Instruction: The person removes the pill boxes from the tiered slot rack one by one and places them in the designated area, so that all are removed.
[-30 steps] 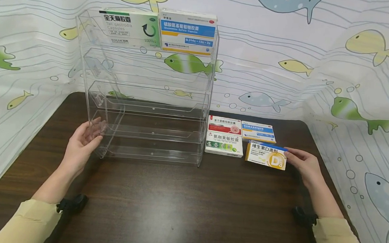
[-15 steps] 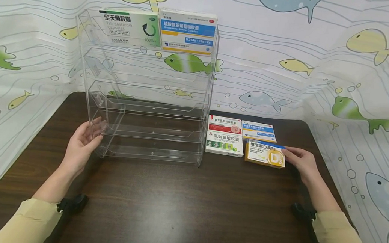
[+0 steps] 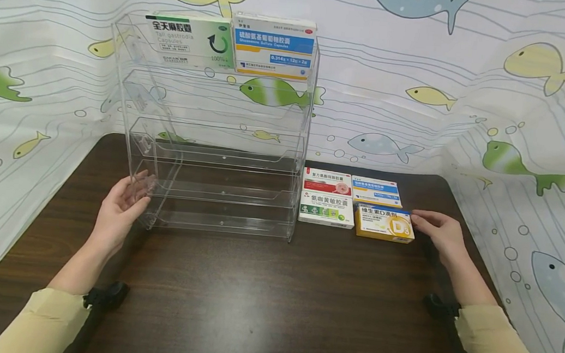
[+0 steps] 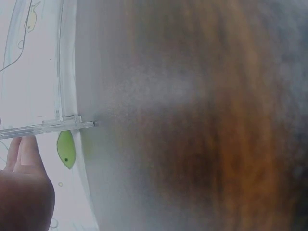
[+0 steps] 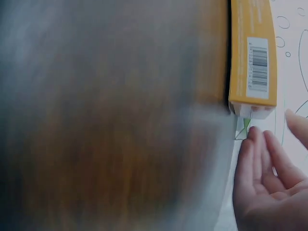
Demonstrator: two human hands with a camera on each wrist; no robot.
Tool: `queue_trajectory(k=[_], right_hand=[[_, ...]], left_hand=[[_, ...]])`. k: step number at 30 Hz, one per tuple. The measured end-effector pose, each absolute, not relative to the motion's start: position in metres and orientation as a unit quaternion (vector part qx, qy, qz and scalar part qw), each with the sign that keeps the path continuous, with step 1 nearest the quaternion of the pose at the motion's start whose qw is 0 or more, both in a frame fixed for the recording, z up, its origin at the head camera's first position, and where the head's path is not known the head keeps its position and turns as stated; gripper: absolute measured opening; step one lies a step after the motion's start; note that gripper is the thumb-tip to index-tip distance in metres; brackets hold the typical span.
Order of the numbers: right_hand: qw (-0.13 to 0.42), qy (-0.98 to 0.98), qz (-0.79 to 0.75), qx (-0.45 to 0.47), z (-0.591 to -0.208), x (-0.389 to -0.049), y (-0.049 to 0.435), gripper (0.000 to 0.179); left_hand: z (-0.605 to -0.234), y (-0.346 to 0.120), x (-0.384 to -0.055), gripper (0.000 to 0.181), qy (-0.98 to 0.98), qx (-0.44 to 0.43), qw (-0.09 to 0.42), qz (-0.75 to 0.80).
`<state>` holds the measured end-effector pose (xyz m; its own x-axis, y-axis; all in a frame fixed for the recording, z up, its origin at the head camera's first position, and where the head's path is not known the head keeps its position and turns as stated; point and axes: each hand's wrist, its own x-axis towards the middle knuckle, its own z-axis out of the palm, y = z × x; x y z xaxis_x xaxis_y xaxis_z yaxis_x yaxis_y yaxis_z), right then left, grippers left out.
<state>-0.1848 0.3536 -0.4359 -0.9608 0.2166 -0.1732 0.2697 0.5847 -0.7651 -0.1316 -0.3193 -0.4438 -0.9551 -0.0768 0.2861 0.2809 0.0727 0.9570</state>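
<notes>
My left hand (image 3: 119,206) grips the left side panel of a clear acrylic display rack (image 3: 222,194), its fingers and thumb on either side. In the left wrist view, fingers (image 4: 30,151) lie against the rack's panel (image 4: 43,127). A yellow and white vitamin D drops box (image 3: 384,223) lies flat on the table at the right. My right hand (image 3: 443,237) is at its right edge. The right wrist view shows the vitamin D box's barcoded side (image 5: 254,62) and a small gap between it and the fingers (image 5: 245,159), which hold nothing.
Left of the vitamin D box lie a red and white medicine box (image 3: 327,181), a green and white one (image 3: 326,209) and a blue and white one (image 3: 375,192). The rack's top tier holds a Tall gastrodia box (image 3: 188,41) and a glucosamine box (image 3: 273,45).
The vitamin D box, tilted in my right hand's grip before, has come down flat on the table and shifted slightly left. My right fingers have let it go. The left hand stays put.
</notes>
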Motion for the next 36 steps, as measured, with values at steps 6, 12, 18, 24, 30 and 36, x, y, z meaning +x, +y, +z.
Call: queue_trajectory(k=[6, 12, 18, 24, 30, 36], right_hand=[[-0.025, 0.901, -0.422, 0.097, -0.427, -0.177, 0.352, 0.059], [-0.062, 0.911, -0.408, -0.005, -0.423, -0.167, 0.341, 0.047], [-0.067, 0.929, -0.358, -0.068, -0.421, -0.165, 0.33, 0.045], [-0.046, 0.945, -0.311, -0.089, -0.425, -0.165, 0.327, 0.05], [-0.057, 0.955, -0.269, -0.112, -0.432, -0.167, 0.327, 0.048], [-0.069, 0.958, -0.243, -0.136, -0.435, -0.169, 0.327, 0.047]], left_hand=[[-0.444, -0.32, -0.131, 0.033, -0.703, -0.073, 0.131, -0.696], [-0.444, -0.321, -0.132, 0.036, -0.703, -0.074, 0.13, -0.695], [-0.444, -0.321, -0.131, 0.043, -0.704, -0.077, 0.132, -0.693], [-0.444, -0.32, -0.131, 0.042, -0.695, -0.085, 0.13, -0.702], [-0.443, -0.319, -0.132, 0.04, -0.703, -0.082, 0.13, -0.695], [-0.444, -0.319, -0.132, 0.042, -0.705, -0.08, 0.13, -0.693]])
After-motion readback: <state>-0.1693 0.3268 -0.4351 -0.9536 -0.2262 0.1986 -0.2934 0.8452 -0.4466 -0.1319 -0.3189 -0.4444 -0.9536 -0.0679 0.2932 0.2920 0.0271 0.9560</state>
